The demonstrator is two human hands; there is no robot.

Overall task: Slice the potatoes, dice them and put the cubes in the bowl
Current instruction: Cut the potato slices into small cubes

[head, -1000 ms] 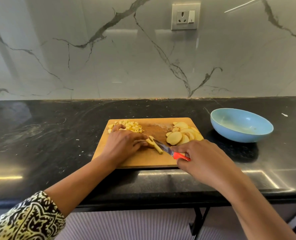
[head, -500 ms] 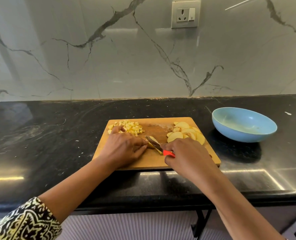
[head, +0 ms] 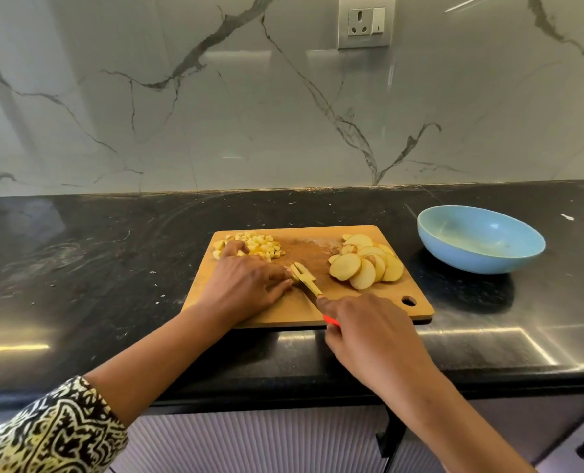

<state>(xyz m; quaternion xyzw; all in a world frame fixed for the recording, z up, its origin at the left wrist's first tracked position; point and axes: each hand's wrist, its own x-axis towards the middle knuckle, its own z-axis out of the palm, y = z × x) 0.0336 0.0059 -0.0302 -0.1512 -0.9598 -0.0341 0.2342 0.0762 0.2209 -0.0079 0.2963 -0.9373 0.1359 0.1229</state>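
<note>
Nearest us, at the lower left corner, a patterned black-and-cream sleeve ran out of view, so we saw only its cuff. Over the front edge of the black counter, our right hand was curled round the knife. It hid nearly all of the red handle, and the blade ran out from under the forefinger, up and leftward across the wooden cutting board. The blade's tip met a small cluster of potato strips; we could not tell whether it lay on them or in them. Our left hand sat just left of the strips, fingers bent down onto them and holding them to the board, though the fingertips were hard to make out. Behind that hand lay the potato cubes, at the board's far left corner and partly covered by the knuckles. Round potato slices overlapped on the board's far right. Further right, apart from the board, the blue bowl stood on the counter, its near inner wall hidden by the rim. On the marble wall behind, a socket plate was cut off by the top edge.
</note>
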